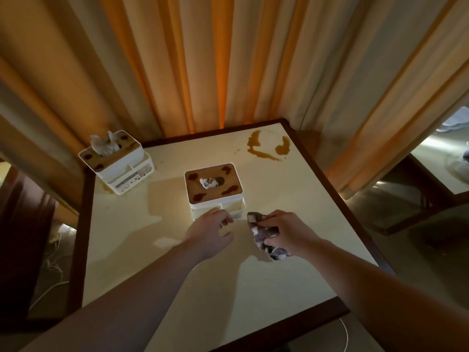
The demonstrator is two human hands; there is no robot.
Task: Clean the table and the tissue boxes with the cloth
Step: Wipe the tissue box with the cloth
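Hands are working near table centre: right hand (284, 231) is grasping a bunched patterned cloth (264, 237), holding it against the cream table (291, 189); left hand (212, 231) is reaching with loosely curled fingers, fingertips touching the lower front of the near tissue box (214, 189), holding nothing. That box is sitting at 12 o'clock from the hands, brown stains on its wooden lid. Second tissue box (118, 161), also stained, is standing at 10 o'clock by the table edge. Brown spill (267, 148) is lying at 1 o'clock near the far corner. Curtains (228, 59) are hanging behind.
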